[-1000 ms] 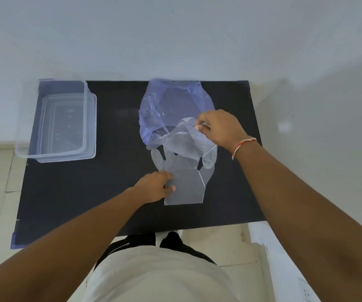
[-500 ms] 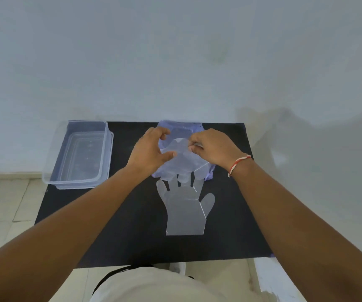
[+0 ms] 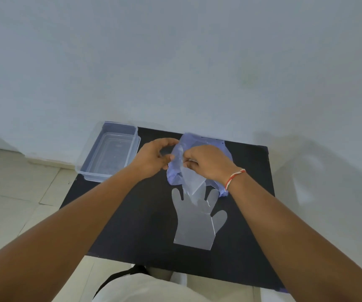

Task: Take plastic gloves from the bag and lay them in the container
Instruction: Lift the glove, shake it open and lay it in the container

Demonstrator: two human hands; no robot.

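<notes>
A bluish see-through bag [image 3: 206, 141] lies at the back of the black table [image 3: 145, 225]. My left hand [image 3: 151, 156] pinches the bag's left edge at its mouth. My right hand [image 3: 208, 163] pinches a clear plastic glove [image 3: 189, 184] that hangs partly out of the bag. A second clear glove [image 3: 194, 223] lies flat on the table in front of the bag, fingers pointing away from me. The clear plastic container [image 3: 110, 152] stands at the table's back left corner, apart from both hands.
A white wall rises right behind the table. Pale floor tiles [image 3: 12, 192] show to the left and near my legs. The table's front edge runs just above my lap.
My left hand left the flat glove and went up to the bag's mouth. My right hand has drawn the other glove further out. The camera tilted up.
</notes>
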